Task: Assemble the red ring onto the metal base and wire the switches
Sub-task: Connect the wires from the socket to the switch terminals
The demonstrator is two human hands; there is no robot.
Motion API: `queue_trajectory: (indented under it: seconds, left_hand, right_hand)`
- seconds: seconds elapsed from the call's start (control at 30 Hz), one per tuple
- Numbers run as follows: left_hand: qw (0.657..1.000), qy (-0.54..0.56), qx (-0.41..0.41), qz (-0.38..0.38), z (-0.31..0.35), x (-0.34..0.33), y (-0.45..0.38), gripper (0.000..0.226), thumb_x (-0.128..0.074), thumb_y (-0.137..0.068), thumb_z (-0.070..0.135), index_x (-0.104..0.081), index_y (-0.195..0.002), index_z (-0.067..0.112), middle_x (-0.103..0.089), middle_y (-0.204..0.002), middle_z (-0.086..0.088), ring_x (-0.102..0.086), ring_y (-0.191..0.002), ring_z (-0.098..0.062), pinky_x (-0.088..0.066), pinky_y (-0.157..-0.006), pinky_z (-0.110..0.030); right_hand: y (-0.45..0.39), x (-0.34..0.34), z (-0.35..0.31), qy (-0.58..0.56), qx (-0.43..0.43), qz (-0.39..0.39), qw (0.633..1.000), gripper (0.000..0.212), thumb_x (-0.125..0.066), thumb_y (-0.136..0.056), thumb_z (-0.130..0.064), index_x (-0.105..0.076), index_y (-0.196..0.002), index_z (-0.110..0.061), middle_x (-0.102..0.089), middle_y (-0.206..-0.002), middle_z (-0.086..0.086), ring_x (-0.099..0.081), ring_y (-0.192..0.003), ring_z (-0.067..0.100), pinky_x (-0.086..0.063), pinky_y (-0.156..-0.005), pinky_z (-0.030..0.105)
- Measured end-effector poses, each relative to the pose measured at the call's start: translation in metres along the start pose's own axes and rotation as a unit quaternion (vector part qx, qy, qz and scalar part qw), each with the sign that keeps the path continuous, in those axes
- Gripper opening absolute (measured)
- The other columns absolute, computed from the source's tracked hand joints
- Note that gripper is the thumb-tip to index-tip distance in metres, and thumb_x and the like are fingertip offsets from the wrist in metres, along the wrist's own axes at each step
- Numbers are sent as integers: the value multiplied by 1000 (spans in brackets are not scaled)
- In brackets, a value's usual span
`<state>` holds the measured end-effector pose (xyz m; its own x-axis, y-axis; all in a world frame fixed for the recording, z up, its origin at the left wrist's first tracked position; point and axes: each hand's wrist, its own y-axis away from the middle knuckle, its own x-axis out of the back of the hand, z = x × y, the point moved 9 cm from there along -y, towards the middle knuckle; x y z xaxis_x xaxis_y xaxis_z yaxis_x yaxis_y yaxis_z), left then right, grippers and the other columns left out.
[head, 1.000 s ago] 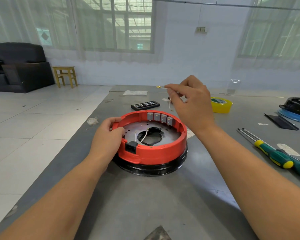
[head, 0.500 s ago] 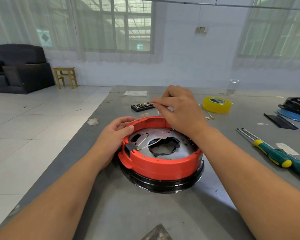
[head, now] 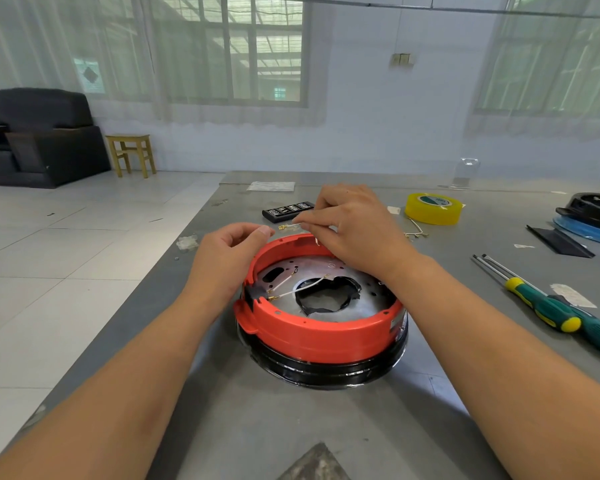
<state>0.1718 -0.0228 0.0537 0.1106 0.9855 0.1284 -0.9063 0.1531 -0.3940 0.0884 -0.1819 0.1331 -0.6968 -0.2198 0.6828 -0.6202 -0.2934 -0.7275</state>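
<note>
**Right hand pinches a wire above the red ring**

Right hand (head: 354,233) hovers over the far rim of the red ring (head: 312,332), its thumb and forefinger pinching a short white wire (head: 293,225) with a brass-coloured connector at its free end. That end points left, toward the left hand (head: 227,258). The left hand sits against the ring's left outer wall, fingers loosely curled, thumb and forefinger tips near the connector but not plainly touching it; whether it grips the ring cannot be told.

The red ring sits on the metal base (head: 326,299), a silver plate with a ragged central hole, and a black rim shows below the ring. Two more white wires (head: 291,289) lie across the plate from a black block on the ring's inner left wall.

On the grey table (head: 291,427), a roll of yellow tape (head: 433,208) stands beyond the right hand, green-handled screwdrivers (head: 548,308) lie to the right, and a small black case (head: 286,211) lies behind the hands.
</note>
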Motion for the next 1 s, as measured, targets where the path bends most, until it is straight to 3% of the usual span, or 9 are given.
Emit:
queue_trajectory:
  seconds: [0.1,0.27,0.43,0.5,0.57,0.73,0.87,1.0]
  left_hand:
    - [1000,7,13,-20,3,-6,3,10,-75,-96,27,-82,-93,21,-76,-77,12,-66,-71,0,-53,-69,-16]
    - [999,7,18,-28,6,-9,5,8,-77,-94,23,-83,-95,18,-80,-91,-5,-68,-80,-9,-57,-84,-34]
    - [999,4,21,-37,4,-12,5,7,-77,-94,18,-80,-87,19,-76,-77,5,-65,-73,-9,-55,-82,-37]
    - [999,6,20,-41,4,-12,4,7,-77,-94,19,-80,-88,18,-77,-83,-1,-67,-79,-14,-56,-88,-42]
    - [999,1,16,-46,5,-12,4,6,-76,-95,19,-79,-91,16,-78,-92,-6,-68,-87,-19,-56,-96,-49]
    - [998,-5,16,-65,7,-15,7,10,-73,-97,14,-77,-89,18,-76,-97,-11,-67,-88,-24,-56,-97,-58]
    - [996,8,27,-84,6,-17,9,14,-69,-99,11,-75,-88,17,-72,-95,-11,-65,-86,-27,-56,-94,-60]
    - [994,8,35,-102,5,-19,10,9,-69,-100,11,-74,-93,13,-70,-93,-10,-67,-85,-27,-57,-92,-59]
  right_hand:
    - [0,-3,-1,-4,6,-10,1000,16,-70,-95,-26,-82,-104,-26,-65,-84,3,-62,-83,29,-47,-78,44]
    - [-1,-9,1,-28,5,-27,999,16,-71,-95,-27,-82,-106,-26,-64,-84,2,-62,-83,29,-48,-79,46]
    - [0,-16,3,-79,-10,-47,996,17,-71,-94,-28,-81,-107,-27,-64,-82,-4,-52,-76,7,-42,-77,27]
    - [1,-20,7,-110,-36,-59,991,13,-69,-93,-28,-78,-102,-27,-61,-78,-14,-49,-73,-3,-36,-75,14]
    - [0,-23,10,-132,-54,-70,987,6,-69,-92,-25,-74,-95,-26,-59,-74,-19,-52,-76,-10,-36,-72,12]
    - [2,-27,14,-168,-77,-92,978,4,-70,-90,-23,-74,-90,-25,-64,-76,-16,-57,-76,-2,-39,-86,18]
    - [5,-27,19,-207,-95,-96,969,7,-75,-89,-18,-76,-89,-25,-64,-74,-32,-59,-80,-15,-25,-87,-7]
    - [7,-28,23,-240,-114,-124,956,7,-77,-90,-19,-78,-92,-26,-72,-83,-17,-65,-87,-6,-22,-86,-11]
